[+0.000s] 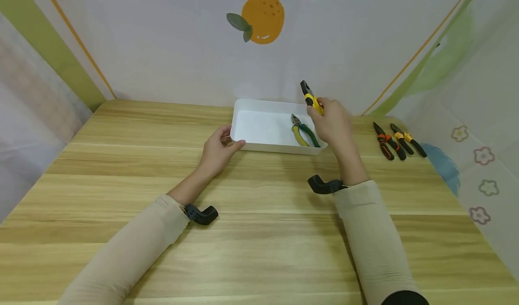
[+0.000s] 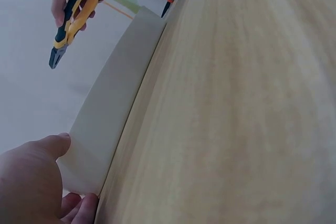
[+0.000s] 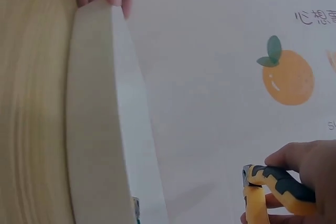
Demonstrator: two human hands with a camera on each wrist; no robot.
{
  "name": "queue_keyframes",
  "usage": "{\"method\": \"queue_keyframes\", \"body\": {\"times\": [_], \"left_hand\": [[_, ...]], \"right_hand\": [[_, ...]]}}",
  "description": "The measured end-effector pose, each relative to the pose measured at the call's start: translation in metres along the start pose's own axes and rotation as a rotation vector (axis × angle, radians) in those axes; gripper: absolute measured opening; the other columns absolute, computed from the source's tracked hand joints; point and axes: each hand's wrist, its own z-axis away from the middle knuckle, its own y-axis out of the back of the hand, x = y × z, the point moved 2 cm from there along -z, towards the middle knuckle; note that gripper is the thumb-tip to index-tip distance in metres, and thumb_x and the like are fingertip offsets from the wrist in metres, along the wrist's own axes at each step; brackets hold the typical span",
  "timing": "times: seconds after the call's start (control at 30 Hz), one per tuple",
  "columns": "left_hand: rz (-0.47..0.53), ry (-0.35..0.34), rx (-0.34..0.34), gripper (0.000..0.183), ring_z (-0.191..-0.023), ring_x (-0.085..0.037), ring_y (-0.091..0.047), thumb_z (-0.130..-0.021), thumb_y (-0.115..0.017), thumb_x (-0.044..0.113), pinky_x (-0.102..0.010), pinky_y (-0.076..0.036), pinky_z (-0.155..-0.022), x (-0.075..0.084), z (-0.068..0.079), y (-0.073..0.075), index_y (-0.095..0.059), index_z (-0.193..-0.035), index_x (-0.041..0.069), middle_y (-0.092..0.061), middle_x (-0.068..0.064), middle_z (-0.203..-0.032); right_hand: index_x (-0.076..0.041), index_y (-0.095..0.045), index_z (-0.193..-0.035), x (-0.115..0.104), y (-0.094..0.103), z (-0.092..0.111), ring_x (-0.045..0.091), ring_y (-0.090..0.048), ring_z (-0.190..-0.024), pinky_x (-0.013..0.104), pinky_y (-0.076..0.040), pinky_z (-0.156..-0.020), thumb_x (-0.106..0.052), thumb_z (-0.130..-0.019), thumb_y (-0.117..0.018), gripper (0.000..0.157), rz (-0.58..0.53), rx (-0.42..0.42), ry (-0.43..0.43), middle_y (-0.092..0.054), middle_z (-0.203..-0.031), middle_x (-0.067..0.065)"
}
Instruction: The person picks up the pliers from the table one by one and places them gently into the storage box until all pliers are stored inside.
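My left hand (image 1: 216, 154) holds the near left corner of a shallow white tray (image 1: 259, 125), thumb at the rim and fingers around the side, low by the table in the left wrist view. Over the tray's right end, my right hand (image 1: 335, 122) grips a pair of yellow-and-black pliers (image 2: 73, 22), raised above the rim. Their handles stand somewhat apart in the right wrist view. Inside the tray, toward the right, lies another pair of pliers (image 1: 310, 132) with green and yellow handles. My right palm partly covers the held pliers' handles in the head view.
Right of the tray, pliers with orange-and-black handles (image 1: 390, 143) lie beside yellow-and-black pliers (image 1: 408, 140) on the wooden table (image 1: 263, 233). A pale backdrop (image 1: 170, 48) with a printed orange rises behind the table's far edge. Another patterned sheet (image 1: 486, 138) borders the right side.
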Motion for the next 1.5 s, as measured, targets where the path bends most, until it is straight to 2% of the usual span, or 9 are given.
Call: {"method": "queue_keyframes", "body": {"times": [0.27,0.77,0.9,1.1,1.33,1.5], "left_hand": [[-0.010,0.009,-0.001,0.066,-0.130,-0.033,-0.058,-0.094,-0.074,0.026,-0.042,-0.052,-0.110,-0.001,0.002,-0.001,-0.045,-0.147,0.001,-0.058,-0.021,-0.141],[-0.037,0.014,0.005,0.067,-0.129,-0.033,-0.059,-0.094,-0.073,0.029,-0.044,-0.052,-0.109,-0.002,-0.001,0.003,-0.045,-0.148,0.002,-0.059,-0.020,-0.140],[-0.028,0.011,-0.004,0.067,-0.130,-0.033,-0.058,-0.094,-0.073,0.027,-0.043,-0.052,-0.110,-0.002,-0.002,0.001,-0.044,-0.148,0.001,-0.058,-0.021,-0.141],[-0.032,0.014,0.006,0.067,-0.129,-0.032,-0.059,-0.094,-0.074,0.028,-0.043,-0.052,-0.110,-0.001,-0.003,-0.001,-0.045,-0.148,0.002,-0.058,-0.019,-0.141],[-0.032,0.018,0.012,0.066,-0.130,-0.032,-0.059,-0.094,-0.074,0.028,-0.042,-0.051,-0.111,0.000,-0.004,-0.002,-0.046,-0.148,0.002,-0.058,-0.019,-0.142],[-0.030,0.022,0.006,0.067,-0.129,-0.032,-0.059,-0.093,-0.074,0.027,-0.043,-0.051,-0.110,-0.002,-0.006,-0.004,-0.045,-0.148,0.002,-0.058,-0.019,-0.142]], "right_hand": [[-0.004,-0.044,-0.152,-0.003,-0.021,-0.004,0.031,-0.054,-0.110,0.045,-0.053,-0.089,-0.040,-0.105,-0.048,0.059,0.012,-0.005,0.007,-0.057,-0.138,0.023],[-0.006,-0.048,-0.150,-0.007,-0.058,-0.016,0.027,-0.053,-0.093,0.033,-0.045,-0.069,-0.042,-0.104,-0.050,0.058,0.077,-0.072,0.037,-0.061,-0.121,0.018],[-0.008,-0.048,-0.150,-0.006,-0.066,-0.017,0.027,-0.054,-0.095,0.036,-0.047,-0.073,-0.042,-0.104,-0.050,0.058,0.092,-0.090,0.028,-0.061,-0.124,0.017],[-0.009,-0.049,-0.149,-0.012,-0.076,-0.024,0.029,-0.058,-0.108,0.045,-0.054,-0.089,-0.043,-0.104,-0.047,0.057,0.097,-0.139,0.022,-0.061,-0.132,0.016],[-0.010,-0.051,-0.148,-0.013,-0.089,-0.034,0.027,-0.057,-0.105,0.041,-0.052,-0.084,-0.042,-0.104,-0.045,0.055,0.118,-0.193,0.004,-0.061,-0.134,0.014],[-0.010,-0.054,-0.145,-0.012,-0.093,-0.036,0.026,-0.055,-0.100,0.039,-0.049,-0.079,-0.042,-0.104,-0.045,0.053,0.121,-0.202,-0.013,-0.062,-0.127,0.012]]}}
